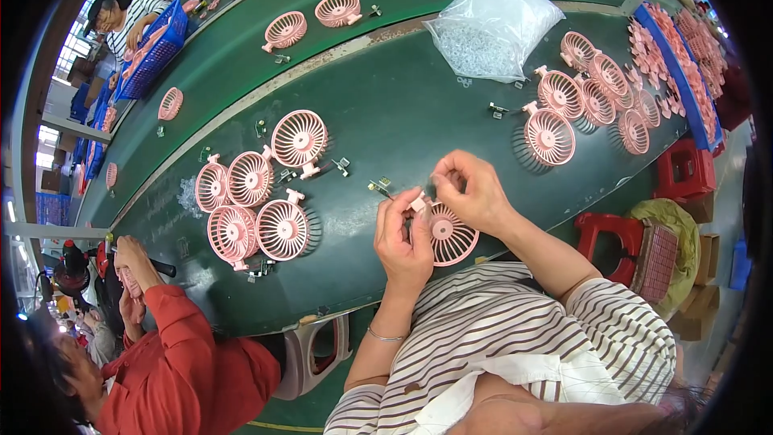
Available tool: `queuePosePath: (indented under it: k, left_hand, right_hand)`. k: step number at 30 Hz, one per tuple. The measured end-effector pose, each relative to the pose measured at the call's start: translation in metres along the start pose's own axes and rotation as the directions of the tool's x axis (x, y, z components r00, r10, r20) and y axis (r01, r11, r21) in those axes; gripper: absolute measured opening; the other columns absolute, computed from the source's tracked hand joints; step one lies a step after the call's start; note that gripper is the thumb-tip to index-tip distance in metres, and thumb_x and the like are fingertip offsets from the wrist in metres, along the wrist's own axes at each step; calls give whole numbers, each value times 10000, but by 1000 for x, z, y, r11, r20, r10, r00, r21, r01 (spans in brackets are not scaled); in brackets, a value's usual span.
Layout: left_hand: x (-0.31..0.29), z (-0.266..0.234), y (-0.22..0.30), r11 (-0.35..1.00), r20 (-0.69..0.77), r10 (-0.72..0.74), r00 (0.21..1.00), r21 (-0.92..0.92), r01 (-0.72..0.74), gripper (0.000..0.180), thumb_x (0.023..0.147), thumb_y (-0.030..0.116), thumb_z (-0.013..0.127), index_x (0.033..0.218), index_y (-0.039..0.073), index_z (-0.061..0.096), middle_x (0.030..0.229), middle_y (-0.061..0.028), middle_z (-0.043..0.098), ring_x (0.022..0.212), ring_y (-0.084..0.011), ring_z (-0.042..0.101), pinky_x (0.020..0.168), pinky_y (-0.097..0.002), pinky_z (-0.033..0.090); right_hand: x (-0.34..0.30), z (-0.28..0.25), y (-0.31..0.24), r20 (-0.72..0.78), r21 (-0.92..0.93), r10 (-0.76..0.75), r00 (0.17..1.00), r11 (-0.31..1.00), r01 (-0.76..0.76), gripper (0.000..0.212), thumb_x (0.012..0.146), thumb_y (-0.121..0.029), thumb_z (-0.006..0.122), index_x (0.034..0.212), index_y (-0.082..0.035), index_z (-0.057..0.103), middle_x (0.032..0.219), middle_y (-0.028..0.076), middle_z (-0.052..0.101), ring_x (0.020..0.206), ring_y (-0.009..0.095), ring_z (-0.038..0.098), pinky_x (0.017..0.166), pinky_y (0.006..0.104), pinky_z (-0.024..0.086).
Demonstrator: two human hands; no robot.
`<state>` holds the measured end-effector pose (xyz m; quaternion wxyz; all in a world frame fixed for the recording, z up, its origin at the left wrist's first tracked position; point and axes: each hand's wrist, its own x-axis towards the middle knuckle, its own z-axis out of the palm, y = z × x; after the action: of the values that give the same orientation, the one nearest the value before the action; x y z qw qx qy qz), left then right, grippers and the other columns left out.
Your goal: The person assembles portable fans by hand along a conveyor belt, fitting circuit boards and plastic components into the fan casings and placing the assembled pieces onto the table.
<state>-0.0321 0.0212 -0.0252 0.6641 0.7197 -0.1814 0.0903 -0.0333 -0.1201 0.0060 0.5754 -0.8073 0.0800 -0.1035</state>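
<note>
Across the green desk (419,113), pink fan cages (303,140) are grouped left and right. At the near edge, one slatted fan housing (443,229) is pinched at its stem by fingers of the left hand (404,246); whether anything is gripped by the curled fingers of the right hand (477,193) cannot be told.

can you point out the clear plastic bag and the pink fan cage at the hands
Clear plastic bag (495,31): head view, on the middle of its upper side.
Pink fan cage (443,229): head view, on its round central hub.
</note>
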Motion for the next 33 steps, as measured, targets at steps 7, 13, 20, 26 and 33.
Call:
queuePosePath:
  k: [7,13,20,26,33]
  left_hand:
    - [0,1,1,977,10,-105,994,-188,105,226,864,-38,552,1089,-54,568,1009,-123,542,862,-166,622,731,-258,511]
    - [1,0,1,987,0,-96,995,-133,95,222,868,-24,565,1088,-48,571,1007,-118,540,854,-162,618,727,-256,508]
    - [-1,9,5,952,-123,-169,978,-277,130,234,858,-21,572,1092,-31,577,994,-121,554,839,-159,593,707,-258,496]
    - [0,3,8,999,-76,-31,997,27,33,204,855,-30,565,1059,-37,571,1021,-138,557,847,-166,588,725,-264,495]
    - [-4,2,-2,992,-72,-61,996,-119,52,201,843,-30,595,1042,-46,565,1009,-132,552,875,-166,592,734,-261,505]
  right_hand:
    - [20,-11,25,-155,-321,-233,960,931,174,121,799,-7,585,909,-12,636,812,118,601,664,259,600,602,326,480]
    - [-1,-14,-3,81,-105,-249,965,961,257,211,799,60,520,965,23,645,888,130,625,729,186,600,624,275,465]
    - [-21,0,-14,112,-223,-391,913,886,407,265,735,-22,557,984,-2,645,893,93,590,830,241,551,734,370,386]
    - [-16,4,-6,78,-142,-591,803,791,595,240,727,42,560,959,33,620,884,131,584,776,270,549,666,366,446]
    - [-23,8,3,-3,-114,-547,837,832,543,223,733,56,583,952,29,617,889,154,599,752,278,575,650,347,477]
